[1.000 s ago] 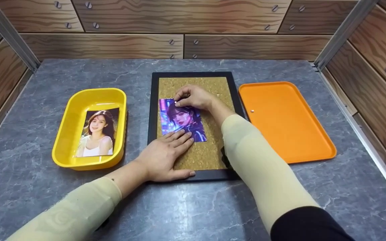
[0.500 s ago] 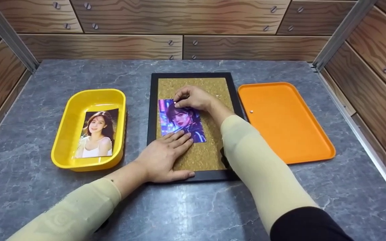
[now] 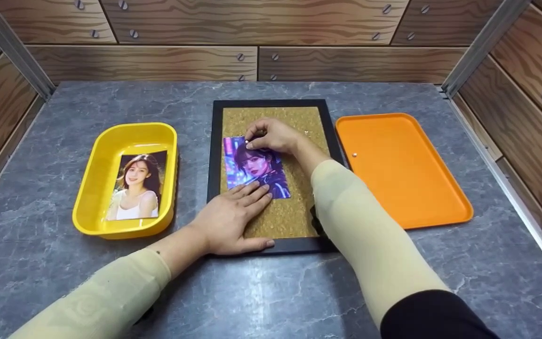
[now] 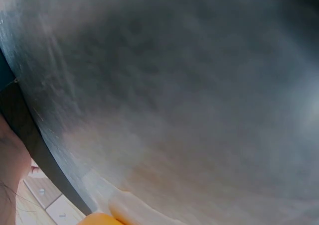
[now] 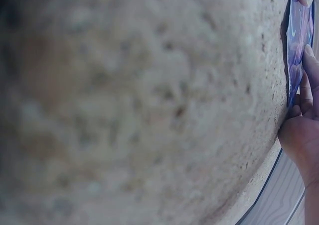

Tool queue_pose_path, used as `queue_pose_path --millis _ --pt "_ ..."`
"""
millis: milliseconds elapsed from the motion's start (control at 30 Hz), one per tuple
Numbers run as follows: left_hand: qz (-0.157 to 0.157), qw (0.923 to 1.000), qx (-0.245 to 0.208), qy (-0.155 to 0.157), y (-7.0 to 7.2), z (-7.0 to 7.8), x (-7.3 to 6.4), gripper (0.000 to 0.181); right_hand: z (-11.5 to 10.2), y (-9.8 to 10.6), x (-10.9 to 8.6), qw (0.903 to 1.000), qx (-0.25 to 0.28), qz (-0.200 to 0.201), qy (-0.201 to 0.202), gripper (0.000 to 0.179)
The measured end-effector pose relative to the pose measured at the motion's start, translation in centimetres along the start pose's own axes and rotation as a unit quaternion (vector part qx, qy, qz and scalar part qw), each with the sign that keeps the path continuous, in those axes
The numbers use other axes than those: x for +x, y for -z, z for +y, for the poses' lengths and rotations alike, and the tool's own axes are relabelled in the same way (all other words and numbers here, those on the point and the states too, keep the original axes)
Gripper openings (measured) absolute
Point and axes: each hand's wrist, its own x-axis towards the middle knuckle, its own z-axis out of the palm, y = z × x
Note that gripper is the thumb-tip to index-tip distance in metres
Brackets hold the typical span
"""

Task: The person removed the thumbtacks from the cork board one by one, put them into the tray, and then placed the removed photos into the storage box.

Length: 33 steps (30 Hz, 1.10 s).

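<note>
Nothing has shifted; the right hand [image 3: 272, 135] pinches a probable pin [image 3: 246, 141]; the flat left hand [image 3: 231, 219] steadies the photo [image 3: 256, 169] near the board's [image 3: 280, 221] left edge.

Both sleeves [image 3: 365, 230] are cream, the right black-topped.

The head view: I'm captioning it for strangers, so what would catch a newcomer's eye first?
Likely the purple portrait on the central corkboard, with the left hand touching the portrait's lower part and the right hand at its top edge. Next, the yellow tub at left with a photo inside, and the orange tray at right.
</note>
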Motion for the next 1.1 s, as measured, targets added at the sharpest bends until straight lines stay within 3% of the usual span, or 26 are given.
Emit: queue_pose_path --millis 1100 --pt "0.001 1.0 0.002 0.0 -0.01 0.01 0.11 0.1 0.04 0.18 0.09 0.9998 -0.008 0.002 -0.02 0.022"
